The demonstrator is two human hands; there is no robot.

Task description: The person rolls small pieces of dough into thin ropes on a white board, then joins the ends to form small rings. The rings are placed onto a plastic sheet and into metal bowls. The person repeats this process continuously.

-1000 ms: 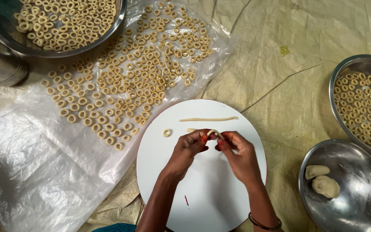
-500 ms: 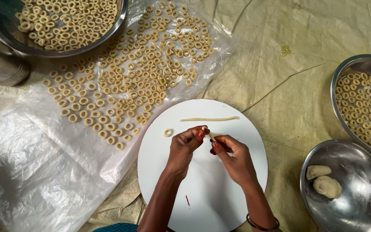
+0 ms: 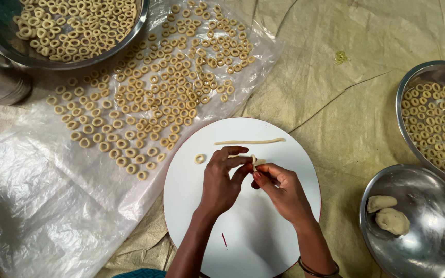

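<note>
Over a round white board, my left hand and my right hand meet fingertip to fingertip and pinch a small pale piece of dough between them. A thin rolled dough strip lies across the board just beyond my fingers. One finished dough ring rests on the board to the left of my left hand.
Several dough rings cover a clear plastic sheet at the left. A steel bowl of rings sits top left, a steel plate of rings at the right edge, and a steel bowl with two dough lumps at bottom right.
My hands parted a little half a second ago, then came back together on the dough piece. The strip and the ring on the board have not moved.
</note>
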